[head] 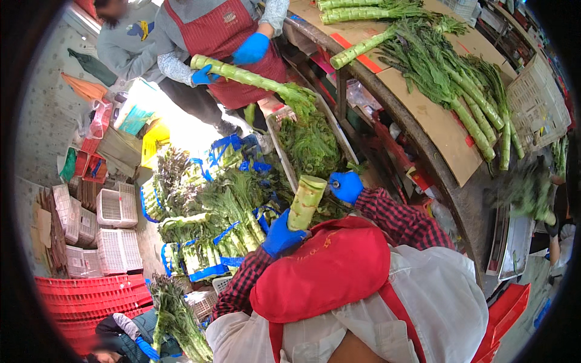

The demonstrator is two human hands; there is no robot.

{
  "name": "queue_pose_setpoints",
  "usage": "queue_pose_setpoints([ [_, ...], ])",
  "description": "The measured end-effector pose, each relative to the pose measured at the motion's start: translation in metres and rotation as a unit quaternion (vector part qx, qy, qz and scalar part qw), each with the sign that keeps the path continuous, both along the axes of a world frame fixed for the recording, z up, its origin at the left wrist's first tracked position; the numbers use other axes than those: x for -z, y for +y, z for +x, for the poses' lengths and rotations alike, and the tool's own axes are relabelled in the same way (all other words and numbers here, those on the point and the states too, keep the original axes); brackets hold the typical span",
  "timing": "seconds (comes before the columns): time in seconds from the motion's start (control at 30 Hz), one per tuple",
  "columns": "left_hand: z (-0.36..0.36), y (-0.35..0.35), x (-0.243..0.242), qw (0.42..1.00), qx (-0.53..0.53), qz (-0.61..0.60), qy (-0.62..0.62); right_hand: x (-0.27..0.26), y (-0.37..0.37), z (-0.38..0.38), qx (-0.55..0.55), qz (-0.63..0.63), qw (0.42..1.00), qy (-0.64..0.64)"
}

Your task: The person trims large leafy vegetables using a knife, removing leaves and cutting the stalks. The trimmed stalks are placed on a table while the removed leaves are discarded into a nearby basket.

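Observation:
My blue-gloved left hand (283, 235) grips a thick celtuce stem (307, 203) whose pale cut end points up and away from me. Just right of that end is my right hand (347, 186), also gloved in blue. Its fingers are closed around a small tool (336, 184), of which only a round metallic end shows; the rest is hidden in the fist. Beyond both hands stands a pale plastic crate (283, 152) heaped with celtuce leaves (311, 145).
Across from me, a person in a red apron (227, 41) holds a long celtuce (249, 79). A curved table (420, 106) at right carries more celtuce (476, 109). Blue-taped bundles (204, 254) lie on the left. Below them, another person's gloved hand (147, 348) touches celtuce.

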State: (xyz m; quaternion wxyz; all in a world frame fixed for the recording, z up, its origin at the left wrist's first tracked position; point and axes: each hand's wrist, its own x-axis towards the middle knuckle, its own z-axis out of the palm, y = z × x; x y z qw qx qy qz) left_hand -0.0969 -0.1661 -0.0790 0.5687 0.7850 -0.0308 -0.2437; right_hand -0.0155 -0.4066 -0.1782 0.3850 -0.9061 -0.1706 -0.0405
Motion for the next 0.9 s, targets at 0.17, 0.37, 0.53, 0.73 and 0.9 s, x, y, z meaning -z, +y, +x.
queue_pose_setpoints([
  [0.17,0.013,0.011,-0.025,0.995,0.014,-0.092,-0.02,-0.056,-0.003,0.009,-0.025,0.034,0.999,-0.031],
  [0.37,0.008,0.007,-0.022,0.993,0.056,-0.103,0.018,-0.101,-0.007,-0.002,-0.12,0.048,0.99,-0.06],
  [0.53,0.006,0.001,-0.018,0.997,0.058,-0.044,0.005,-0.097,0.0,-0.005,-0.095,0.001,0.994,-0.063],
  [0.73,0.002,0.006,-0.031,0.99,0.084,0.044,-0.105,0.005,-0.058,0.047,-0.052,-0.127,0.979,0.148],
  [0.9,0.022,-0.001,-0.051,0.967,0.065,0.165,-0.182,0.07,-0.092,0.015,0.134,-0.097,0.98,0.114],
])
